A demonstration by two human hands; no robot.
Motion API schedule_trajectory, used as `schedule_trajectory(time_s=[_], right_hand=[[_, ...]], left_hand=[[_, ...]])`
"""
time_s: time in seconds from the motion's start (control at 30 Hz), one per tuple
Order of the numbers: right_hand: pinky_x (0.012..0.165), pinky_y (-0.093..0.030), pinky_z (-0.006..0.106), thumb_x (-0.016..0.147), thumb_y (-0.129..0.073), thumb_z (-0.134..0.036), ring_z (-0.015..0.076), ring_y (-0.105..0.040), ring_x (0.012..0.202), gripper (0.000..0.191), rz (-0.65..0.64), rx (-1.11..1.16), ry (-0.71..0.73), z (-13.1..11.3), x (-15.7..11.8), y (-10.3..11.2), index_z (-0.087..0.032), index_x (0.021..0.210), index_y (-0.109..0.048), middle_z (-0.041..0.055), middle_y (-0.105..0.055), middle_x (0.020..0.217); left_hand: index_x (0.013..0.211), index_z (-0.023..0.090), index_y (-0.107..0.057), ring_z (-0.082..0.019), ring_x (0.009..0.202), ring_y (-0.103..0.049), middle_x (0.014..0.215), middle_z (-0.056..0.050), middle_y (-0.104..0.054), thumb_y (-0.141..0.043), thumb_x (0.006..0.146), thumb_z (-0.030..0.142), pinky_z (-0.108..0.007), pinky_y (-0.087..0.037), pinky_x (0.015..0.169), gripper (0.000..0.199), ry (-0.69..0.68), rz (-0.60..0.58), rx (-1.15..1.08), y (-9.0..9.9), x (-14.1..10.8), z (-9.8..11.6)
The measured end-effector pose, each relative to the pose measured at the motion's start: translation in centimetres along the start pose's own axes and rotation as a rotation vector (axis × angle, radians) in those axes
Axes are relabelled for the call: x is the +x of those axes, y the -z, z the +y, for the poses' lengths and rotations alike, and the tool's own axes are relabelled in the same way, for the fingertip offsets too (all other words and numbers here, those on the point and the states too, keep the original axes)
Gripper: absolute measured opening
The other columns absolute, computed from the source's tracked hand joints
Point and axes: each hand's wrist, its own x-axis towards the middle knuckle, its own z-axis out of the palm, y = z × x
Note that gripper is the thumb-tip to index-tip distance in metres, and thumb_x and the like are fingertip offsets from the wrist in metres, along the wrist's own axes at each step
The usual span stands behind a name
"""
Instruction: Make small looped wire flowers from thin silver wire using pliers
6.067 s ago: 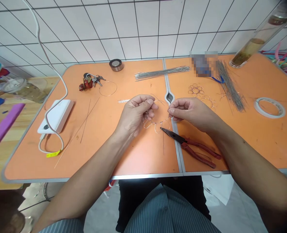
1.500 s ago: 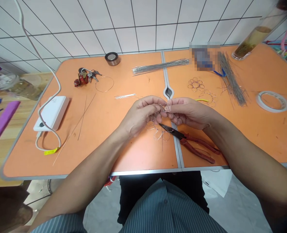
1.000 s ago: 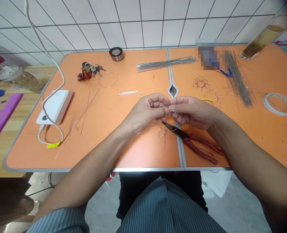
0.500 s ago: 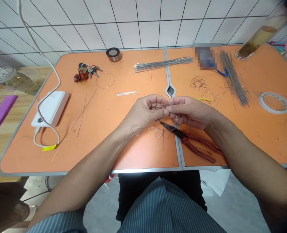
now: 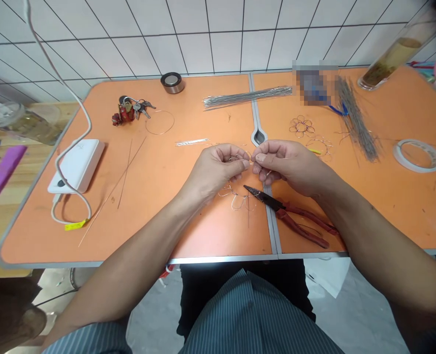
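Note:
A thin bent wire (image 5: 250, 158) runs between my two hands, above the seam of the orange table. My left hand (image 5: 223, 169) pinches it between thumb and forefinger. From the other side my right hand (image 5: 282, 164) grips it, fingers curled; much of the wire is hidden in both hands. Just below lies a looped wire flower (image 5: 237, 201), partly covered by my left hand. Beside it rest pliers (image 5: 290, 215) with red handles, their jaws pointing up-left at the flower. Two more wire flowers, one purplish (image 5: 301, 126) and one beside it (image 5: 325, 147), lie beyond my right hand.
Bundles of straight wire (image 5: 247, 98) and grey wire (image 5: 356, 120) lie at the back. A tape roll (image 5: 172, 82), keys (image 5: 139, 105), a white power bank (image 5: 76, 164) with a cable, loose wires (image 5: 118, 184), a white ring (image 5: 417, 169) and a glass (image 5: 389, 64) surround my hands.
My hands have drawn slightly apart, the left one shifting a little leftward. A small gap now shows between the fingertips, with wire between them.

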Motion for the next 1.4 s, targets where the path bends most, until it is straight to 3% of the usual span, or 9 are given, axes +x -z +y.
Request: schedule_trajectory(time_s=[0.1,0.27,0.5,0.83,1.0,1.1,1.4], right_hand=[[0.064,-0.06,0.025,0.092,-0.09,-0.04,0.0126,-0.068,0.07,0.025,0.026,-0.083,0.047,-0.2,-0.2,-0.1,-0.02,0.088,-0.076,0.0043,-0.076,0.085],[0.059,-0.057,0.027,0.083,-0.097,-0.032,0.0138,-0.066,0.063,0.024,0.075,-0.132,0.024,-0.1,-0.3,-0.2,-0.021,0.092,-0.077,0.0013,-0.071,0.073],[0.059,-0.051,0.028,0.081,-0.089,-0.021,0.0136,-0.063,0.065,0.014,0.128,-0.25,0.111,0.5,0.0,-0.7,-0.021,0.086,-0.075,0.0007,-0.07,0.073],[0.062,-0.048,0.031,0.082,-0.086,-0.029,0.0152,-0.062,0.069,0.015,0.158,-0.316,0.227,0.8,0.1,-1.0,-0.021,0.084,-0.074,0.0007,-0.069,0.074],[0.063,-0.047,0.032,0.082,-0.088,-0.029,0.0155,-0.062,0.069,0.016,0.178,-0.319,0.226,0.9,0.1,-0.9,-0.021,0.085,-0.075,0.0007,-0.07,0.075],[0.065,-0.049,0.032,0.082,-0.089,-0.029,0.0165,-0.064,0.073,0.017,0.188,-0.313,0.218,0.9,0.1,-0.9,-0.021,0.086,-0.075,0.0017,-0.072,0.078],[0.064,-0.048,0.032,0.081,-0.091,-0.032,0.0162,-0.064,0.072,0.019,0.186,-0.314,0.207,1.1,0.2,-1.0,-0.02,0.087,-0.077,0.0013,-0.072,0.077]], left_hand=[[0.078,0.016,-0.076,-0.009,0.056,-0.058,0.071,-0.001,-0.07,-0.086,0.075,0.016,-0.023,-0.048,0.054,0.011,0.028,0.02,0.002,0.0,0.0,0.2],[0.078,0.016,-0.074,-0.008,0.056,-0.059,0.07,0.0,-0.068,-0.083,0.075,0.013,-0.021,-0.048,0.053,0.009,0.041,0.033,0.004,-0.2,-0.2,0.4],[0.082,0.016,-0.073,-0.01,0.054,-0.065,0.067,0.001,-0.069,-0.081,0.077,0.011,-0.021,-0.051,0.05,0.01,0.021,0.02,0.036,-0.3,-0.2,0.2],[0.085,0.016,-0.073,-0.01,0.055,-0.066,0.065,0.002,-0.068,-0.086,0.072,0.01,-0.019,-0.051,0.051,0.019,0.001,-0.001,0.019,-0.3,0.0,0.1],[0.088,0.016,-0.076,-0.01,0.06,-0.068,0.078,-0.003,-0.076,-0.081,0.085,0.02,-0.021,-0.054,0.056,0.007,0.01,-0.015,0.0,-0.2,-0.2,0.3],[0.084,0.016,-0.076,-0.011,0.062,-0.068,0.082,-0.006,-0.078,-0.075,0.094,0.026,-0.023,-0.056,0.06,0.015,0.015,-0.028,-0.022,-0.2,-0.3,0.6],[0.081,0.015,-0.076,-0.01,0.061,-0.066,0.077,-0.005,-0.077,-0.077,0.094,0.025,-0.021,-0.054,0.059,0.016,0.024,-0.015,-0.001,-0.1,-0.2,0.5]])
